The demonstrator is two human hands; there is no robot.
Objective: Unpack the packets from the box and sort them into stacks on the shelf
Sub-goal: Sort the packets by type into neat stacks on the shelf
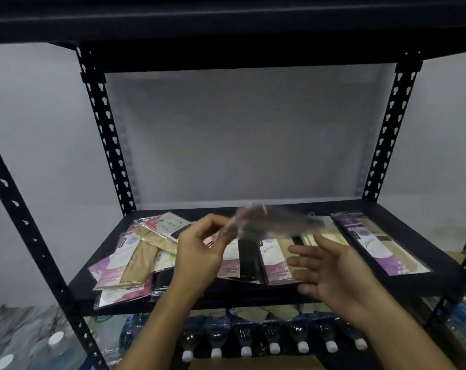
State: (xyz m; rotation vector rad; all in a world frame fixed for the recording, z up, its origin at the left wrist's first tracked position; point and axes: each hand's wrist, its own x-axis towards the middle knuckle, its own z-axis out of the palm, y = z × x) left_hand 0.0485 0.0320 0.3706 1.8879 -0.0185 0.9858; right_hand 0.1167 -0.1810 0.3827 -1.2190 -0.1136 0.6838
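Observation:
My left hand pinches one end of a blurred clear packet and holds it above the black shelf. My right hand hovers below the packet's other end, palm up, fingers spread and holding nothing. On the shelf lies a loose pile of pink and beige packets at the left. Packets with black and beige contents lie in the middle. A purple packet lies alone at the right. The box is out of view.
Black perforated uprights frame the shelf, with another shelf board overhead. Below the shelf lie several bottles with white caps. More wrapped bottles stand at the lower left.

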